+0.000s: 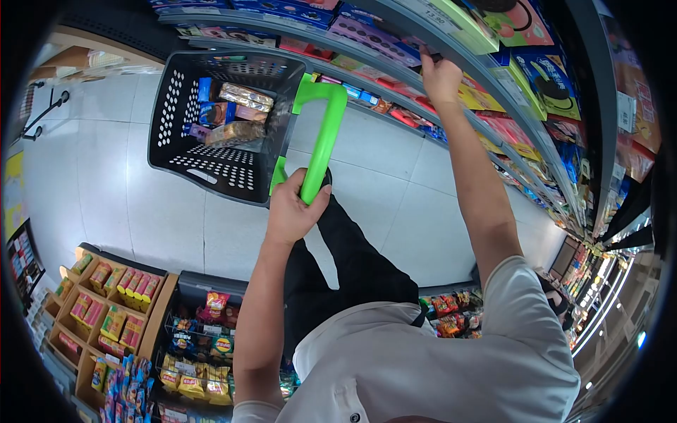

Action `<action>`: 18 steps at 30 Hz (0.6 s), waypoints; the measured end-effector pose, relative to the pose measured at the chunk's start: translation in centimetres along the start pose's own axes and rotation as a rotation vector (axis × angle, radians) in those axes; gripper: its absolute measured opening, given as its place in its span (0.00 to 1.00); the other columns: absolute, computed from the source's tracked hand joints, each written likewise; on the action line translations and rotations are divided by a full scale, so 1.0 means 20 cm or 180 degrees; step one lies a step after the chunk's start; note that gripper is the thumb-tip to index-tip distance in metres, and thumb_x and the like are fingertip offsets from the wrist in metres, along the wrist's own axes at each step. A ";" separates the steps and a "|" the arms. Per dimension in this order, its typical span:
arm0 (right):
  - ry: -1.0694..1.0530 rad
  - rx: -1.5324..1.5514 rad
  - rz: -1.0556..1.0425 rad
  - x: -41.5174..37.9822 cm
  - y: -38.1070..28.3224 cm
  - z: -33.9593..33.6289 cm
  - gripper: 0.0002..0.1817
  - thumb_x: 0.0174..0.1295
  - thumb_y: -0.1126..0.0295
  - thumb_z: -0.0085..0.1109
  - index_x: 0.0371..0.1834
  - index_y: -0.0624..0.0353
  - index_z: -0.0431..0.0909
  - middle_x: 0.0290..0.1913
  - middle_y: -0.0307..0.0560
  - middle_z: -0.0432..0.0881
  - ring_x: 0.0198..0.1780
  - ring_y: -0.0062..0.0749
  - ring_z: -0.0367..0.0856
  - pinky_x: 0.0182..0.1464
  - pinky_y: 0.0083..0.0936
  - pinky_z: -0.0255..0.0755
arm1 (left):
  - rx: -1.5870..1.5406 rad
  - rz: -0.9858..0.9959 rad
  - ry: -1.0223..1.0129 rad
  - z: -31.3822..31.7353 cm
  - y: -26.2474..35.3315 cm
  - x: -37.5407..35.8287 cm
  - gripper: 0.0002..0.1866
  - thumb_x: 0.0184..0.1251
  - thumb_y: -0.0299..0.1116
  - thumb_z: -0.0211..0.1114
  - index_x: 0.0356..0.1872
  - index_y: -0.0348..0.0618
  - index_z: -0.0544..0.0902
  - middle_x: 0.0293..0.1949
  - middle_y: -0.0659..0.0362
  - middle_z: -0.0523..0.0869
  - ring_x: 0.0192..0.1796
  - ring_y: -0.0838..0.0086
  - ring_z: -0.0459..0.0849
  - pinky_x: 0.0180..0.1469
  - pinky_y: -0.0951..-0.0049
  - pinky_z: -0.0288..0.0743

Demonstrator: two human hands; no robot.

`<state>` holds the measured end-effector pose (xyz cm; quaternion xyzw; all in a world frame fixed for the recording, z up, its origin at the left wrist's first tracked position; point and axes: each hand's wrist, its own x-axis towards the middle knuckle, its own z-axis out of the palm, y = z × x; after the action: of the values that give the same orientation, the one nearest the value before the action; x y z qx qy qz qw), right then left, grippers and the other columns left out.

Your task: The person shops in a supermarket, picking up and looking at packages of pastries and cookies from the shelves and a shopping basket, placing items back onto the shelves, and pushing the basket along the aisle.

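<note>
My left hand (296, 206) is wrapped round the green handle (327, 137) of a black shopping basket (215, 163). Inside the basket lie several packaged snacks, among them a clear bag of brown baked goods (236, 134), another brown-and-gold pack (246, 97) and a blue pack (216, 113). My right hand (442, 79) reaches to the edge of a shelf on the right, beside purple biscuit boxes (370, 39). Its thumb points up and its fingers are curled. Whatever they grip is mostly hidden at the shelf edge.
Tiered grey shelves (493, 77) with boxed biscuits run along the top and right. Behind me at lower left stand a wooden rack (116, 296) of canned snacks and a rack of bagged chips (194, 384). Pale tiled floor (166, 225) lies between.
</note>
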<state>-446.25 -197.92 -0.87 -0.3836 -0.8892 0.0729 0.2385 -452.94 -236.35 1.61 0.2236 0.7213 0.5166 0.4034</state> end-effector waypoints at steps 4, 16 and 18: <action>0.0109 0.0296 0.0063 0.00 -0.02 -0.01 0.22 0.62 0.49 0.65 0.41 0.59 0.84 0.35 0.59 0.86 0.39 0.64 0.83 0.43 0.49 0.77 | 0.0090 -0.0125 -0.0073 -0.01 0.02 0.00 0.12 0.63 0.31 0.68 0.44 0.35 0.84 0.21 0.61 0.78 0.24 0.83 0.72 0.29 0.77 0.66; -0.0254 0.1346 0.0700 -0.02 0.05 0.04 0.25 0.55 0.50 0.74 0.46 0.60 0.86 0.44 0.50 0.89 0.44 0.42 0.85 0.51 0.33 0.76 | 0.0030 0.0053 0.0122 0.03 0.01 0.01 0.11 0.61 0.32 0.70 0.40 0.35 0.85 0.16 0.60 0.75 0.19 0.81 0.71 0.25 0.76 0.65; -0.0604 0.1825 0.1104 -0.02 0.04 0.01 0.24 0.57 0.59 0.77 0.48 0.68 0.83 0.48 0.45 0.86 0.47 0.30 0.81 0.54 0.27 0.73 | 0.0102 0.0201 0.0171 0.02 0.00 0.01 0.11 0.62 0.33 0.69 0.40 0.35 0.85 0.16 0.59 0.75 0.19 0.80 0.71 0.25 0.76 0.65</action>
<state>-445.55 -197.70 -1.52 -0.4378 -0.7724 0.3944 0.2370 -452.68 -235.91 1.56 0.2387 0.7326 0.5233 0.3639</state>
